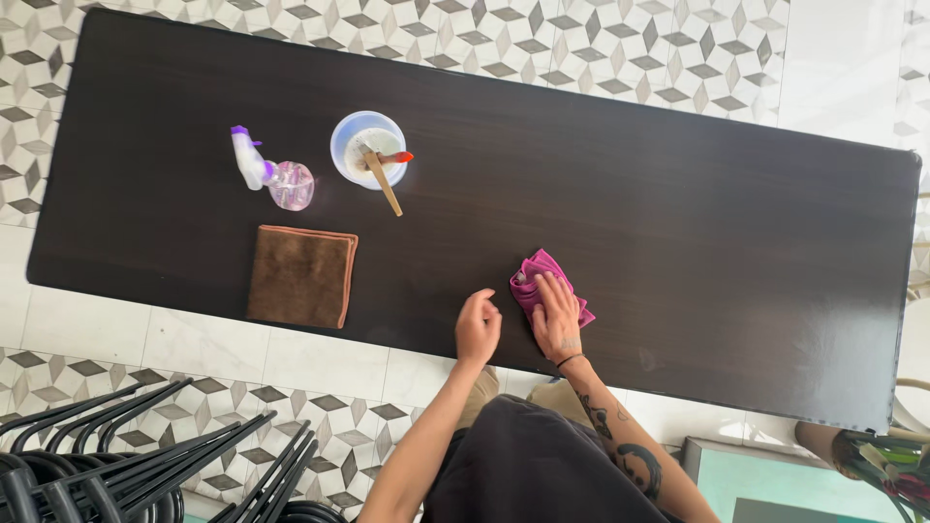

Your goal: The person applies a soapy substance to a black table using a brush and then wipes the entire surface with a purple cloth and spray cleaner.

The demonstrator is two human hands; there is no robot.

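My right hand lies flat on a crumpled magenta cloth, pressing it onto the dark wooden table near the front edge. My left hand rests beside it on the table edge with fingers loosely curled, holding nothing. A folded brown cloth lies to the left. Behind it lies a clear spray bottle with pink liquid and a purple nozzle. A pale blue bowl holds a wooden-handled tool and an orange-tipped one.
Patterned tile floor surrounds the table. Stacked black chairs stand at the lower left. A teal surface and a plant sit at the lower right.
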